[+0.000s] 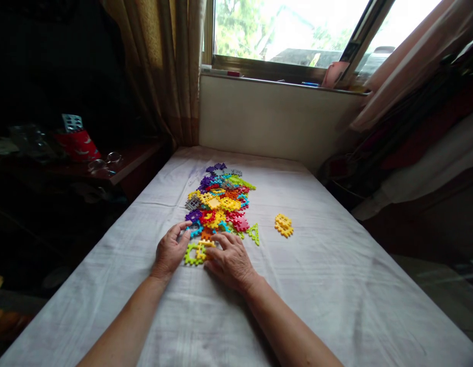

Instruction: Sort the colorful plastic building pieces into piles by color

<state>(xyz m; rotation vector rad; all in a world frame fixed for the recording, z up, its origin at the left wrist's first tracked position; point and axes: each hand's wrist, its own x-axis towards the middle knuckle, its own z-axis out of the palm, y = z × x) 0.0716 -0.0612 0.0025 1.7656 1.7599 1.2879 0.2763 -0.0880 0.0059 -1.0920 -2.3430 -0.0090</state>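
Note:
A heap of colourful plastic interlocking building tiles [214, 204] lies on the white-sheeted surface, in yellow, red, purple, blue, green, orange and grey. My left hand [171, 251] rests at the heap's near left edge, fingers curved and apart, its tips beside a blue tile [194, 229]. At the near end, my right hand [232, 260] has its fingers on the edge of a yellow tile [201, 251], which overlaps a lime green square tile [190, 255]. The right fingertips are partly hidden by the hand.
Apart from the heap, yellow tiles [284, 225] lie to the right. A green triangular tile [254, 233] sits at the heap's right edge. Eyeglasses [105, 163] and a red container [79, 145] stand on a dark side table at left. Behind are a wall [267, 117] and window.

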